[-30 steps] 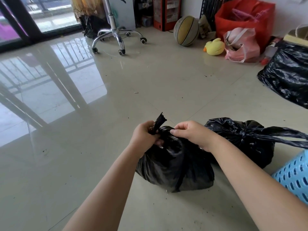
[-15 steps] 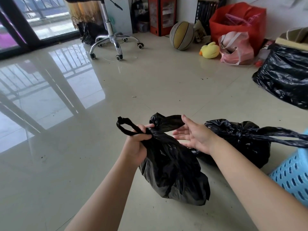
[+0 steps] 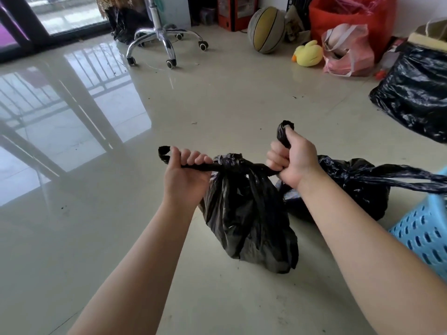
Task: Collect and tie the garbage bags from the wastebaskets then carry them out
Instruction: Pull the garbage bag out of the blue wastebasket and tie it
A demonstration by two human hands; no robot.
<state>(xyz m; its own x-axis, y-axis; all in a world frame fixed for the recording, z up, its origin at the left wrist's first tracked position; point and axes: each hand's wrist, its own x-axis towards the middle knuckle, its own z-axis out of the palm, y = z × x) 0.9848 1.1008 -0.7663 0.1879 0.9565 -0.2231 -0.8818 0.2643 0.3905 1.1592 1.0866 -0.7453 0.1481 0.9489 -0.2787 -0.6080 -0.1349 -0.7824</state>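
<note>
A small black garbage bag (image 3: 249, 221) stands on the tiled floor in front of me, its neck drawn into a knot (image 3: 229, 162). My left hand (image 3: 186, 172) grips the bag's left handle strip, pulled out to the left. My right hand (image 3: 294, 160) grips the right handle strip, whose loop end sticks up above the fist. The strips are stretched taut between both fists. A second tied black bag (image 3: 346, 187) lies just behind my right wrist, its long handles trailing right.
A light blue perforated wastebasket (image 3: 425, 233) sits at the right edge. A large black bag (image 3: 416, 93) lies at the far right. Farther back are a chair base on castors (image 3: 164, 42), a ball (image 3: 266, 29), a yellow plush duck (image 3: 308, 54), pink and red bags.
My right hand, open half a second ago, now grips the right handle. Both hands have pulled apart, tightening a knot at the bag's neck and lifting the top of the bag upright.
</note>
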